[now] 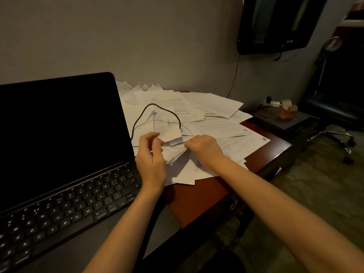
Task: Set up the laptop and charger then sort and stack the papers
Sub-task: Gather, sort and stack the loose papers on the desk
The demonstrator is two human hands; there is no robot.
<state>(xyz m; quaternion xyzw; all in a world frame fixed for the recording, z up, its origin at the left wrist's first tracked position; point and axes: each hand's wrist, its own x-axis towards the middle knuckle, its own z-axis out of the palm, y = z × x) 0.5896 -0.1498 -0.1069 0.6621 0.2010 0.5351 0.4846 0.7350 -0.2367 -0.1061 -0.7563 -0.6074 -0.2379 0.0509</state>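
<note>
An open black laptop (59,134) with a dark screen stands at the left of the reddish-brown table (199,196). A black charger cable (157,107) loops over a spread of white printed papers (216,123) to its right. My left hand (151,160) pinches the near edge of a folded paper (169,131) that stands up from the pile. My right hand (202,148) grips the same small bundle of papers from the right, fingers curled under it. Where the cable ends is hidden behind the laptop and papers.
A dark wall-mounted screen (275,22) hangs at the upper right with a cord down the wall. Beyond the table's right edge a low dark stand (283,121) carries a power strip (271,103) and an orange box (288,112). An office chair (334,115) stands far right.
</note>
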